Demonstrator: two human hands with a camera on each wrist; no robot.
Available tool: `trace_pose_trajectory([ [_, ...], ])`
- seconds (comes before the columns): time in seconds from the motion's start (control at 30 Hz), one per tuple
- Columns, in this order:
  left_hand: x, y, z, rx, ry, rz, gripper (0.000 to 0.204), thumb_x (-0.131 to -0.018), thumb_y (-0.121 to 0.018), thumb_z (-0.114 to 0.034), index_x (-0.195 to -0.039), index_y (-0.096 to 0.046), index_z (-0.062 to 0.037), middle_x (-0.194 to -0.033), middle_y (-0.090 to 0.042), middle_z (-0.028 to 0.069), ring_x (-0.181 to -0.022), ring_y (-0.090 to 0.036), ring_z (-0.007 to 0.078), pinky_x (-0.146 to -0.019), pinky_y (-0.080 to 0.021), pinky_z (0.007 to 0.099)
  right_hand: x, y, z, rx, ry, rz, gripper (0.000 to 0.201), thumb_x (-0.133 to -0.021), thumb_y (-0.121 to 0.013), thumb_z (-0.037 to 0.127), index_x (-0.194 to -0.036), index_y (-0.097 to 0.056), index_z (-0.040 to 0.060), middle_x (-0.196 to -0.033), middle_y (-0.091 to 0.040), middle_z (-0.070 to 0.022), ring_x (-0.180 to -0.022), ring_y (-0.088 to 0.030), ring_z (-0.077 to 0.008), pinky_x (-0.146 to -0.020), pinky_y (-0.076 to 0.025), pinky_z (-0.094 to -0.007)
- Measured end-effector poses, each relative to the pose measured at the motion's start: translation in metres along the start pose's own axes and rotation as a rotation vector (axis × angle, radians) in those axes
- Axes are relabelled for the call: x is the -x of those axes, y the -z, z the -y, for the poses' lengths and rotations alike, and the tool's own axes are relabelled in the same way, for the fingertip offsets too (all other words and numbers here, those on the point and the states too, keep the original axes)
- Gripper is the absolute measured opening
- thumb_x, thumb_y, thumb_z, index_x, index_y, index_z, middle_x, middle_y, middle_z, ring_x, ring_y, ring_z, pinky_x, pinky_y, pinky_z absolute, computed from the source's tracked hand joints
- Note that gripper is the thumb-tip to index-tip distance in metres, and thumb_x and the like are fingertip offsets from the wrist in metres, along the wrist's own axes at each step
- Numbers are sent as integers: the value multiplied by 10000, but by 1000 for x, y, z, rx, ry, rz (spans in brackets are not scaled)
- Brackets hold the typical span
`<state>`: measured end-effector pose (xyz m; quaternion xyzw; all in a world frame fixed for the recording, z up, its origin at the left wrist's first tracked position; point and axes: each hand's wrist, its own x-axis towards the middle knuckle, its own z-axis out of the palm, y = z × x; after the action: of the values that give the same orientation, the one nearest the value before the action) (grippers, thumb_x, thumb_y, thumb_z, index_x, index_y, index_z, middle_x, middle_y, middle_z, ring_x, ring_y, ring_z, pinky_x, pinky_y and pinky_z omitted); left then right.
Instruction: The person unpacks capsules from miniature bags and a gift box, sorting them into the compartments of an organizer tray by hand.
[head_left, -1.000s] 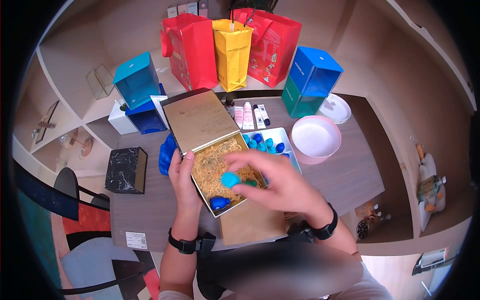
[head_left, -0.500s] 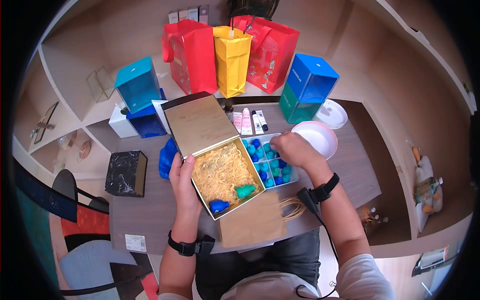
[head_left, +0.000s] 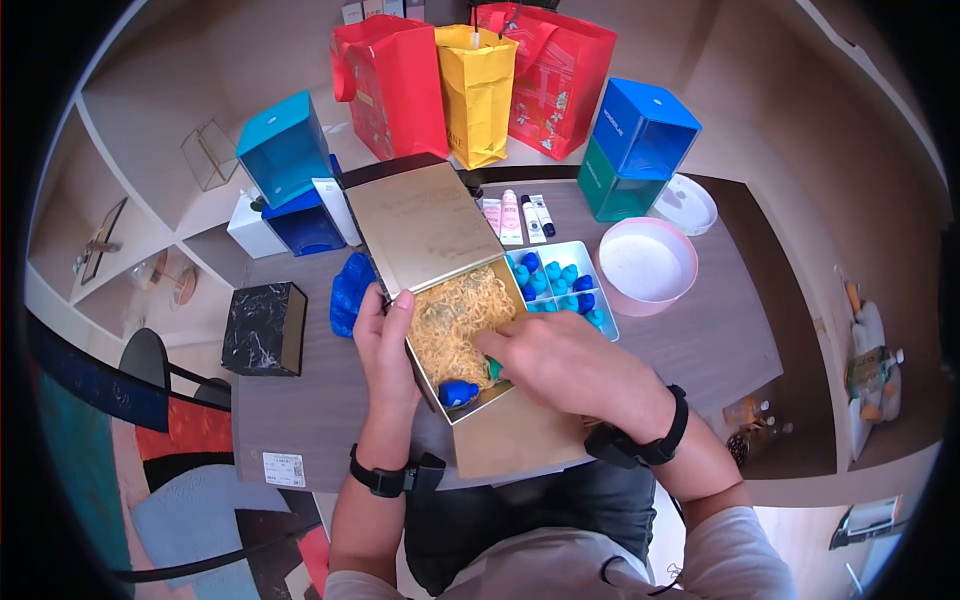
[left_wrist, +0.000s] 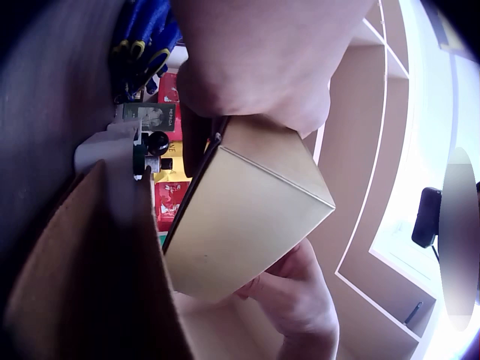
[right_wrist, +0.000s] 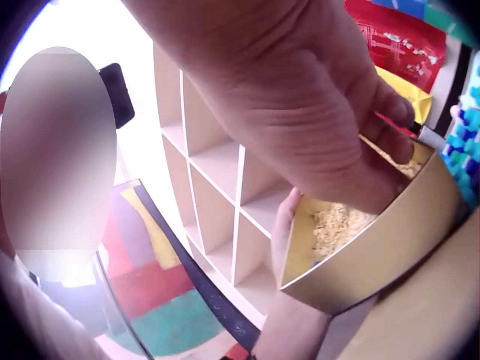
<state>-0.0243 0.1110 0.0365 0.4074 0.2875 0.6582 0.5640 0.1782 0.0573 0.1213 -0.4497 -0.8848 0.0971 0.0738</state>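
Note:
My left hand [head_left: 388, 345] grips the left side of an open gift box [head_left: 455, 416], thumb over the rim and lid tilted back. Crinkled shredded paper [head_left: 450, 320] fills it. A small dark blue bottle [head_left: 459, 393] lies in the near corner. My right hand [head_left: 560, 360] reaches into the box with fingers bent down at the paper. Just below those fingertips a bit of a small green bottle [head_left: 494, 369] shows. In the right wrist view the box wall [right_wrist: 375, 266] hides the fingertips; I cannot tell whether they pinch anything.
Right of the box stands a white divided tray [head_left: 612, 333] of small blue and teal bottles. Beyond are a round pink box [head_left: 650, 300], cream tubes [head_left: 511, 218] and bags. A brown paper bag [head_left: 520, 440] lies under the box's near edge; a black marbled box [head_left: 262, 330] stands left.
My right hand held a teal bottle over the box, then reached into the tray, and is now back in the box. The teal bottle is no longer seen in it. My left hand keeps its grip.

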Motion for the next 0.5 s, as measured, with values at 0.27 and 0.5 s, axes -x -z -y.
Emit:
trace_pose_trajectory([
  [0.27, -1, -11, -14, 119, 21, -87, 269, -1037, -595, -182, -1228, -593, 8, -1159, -673, 81, -1032, -646, 121, -878, -522, 268, 14, 22, 4, -333, -48, -135, 508, -897, -719, 85, -1354, -500, 54, -1127, -660, -209, -1023, -683, -379, -825, -565, -442],
  [0.5, -1, -5, -9, 91, 9, -55, 243, -1038, -603, -207, -1171, -608, -4, -1096, -675, 57, -979, -640, 94, -854, -510, 251, 13, 25, -3, -354, 48, -194, 395, -880, -736, 50, -1256, -615, 41, -1111, -656, -170, -1022, -684, -365, -839, -561, -432],
])
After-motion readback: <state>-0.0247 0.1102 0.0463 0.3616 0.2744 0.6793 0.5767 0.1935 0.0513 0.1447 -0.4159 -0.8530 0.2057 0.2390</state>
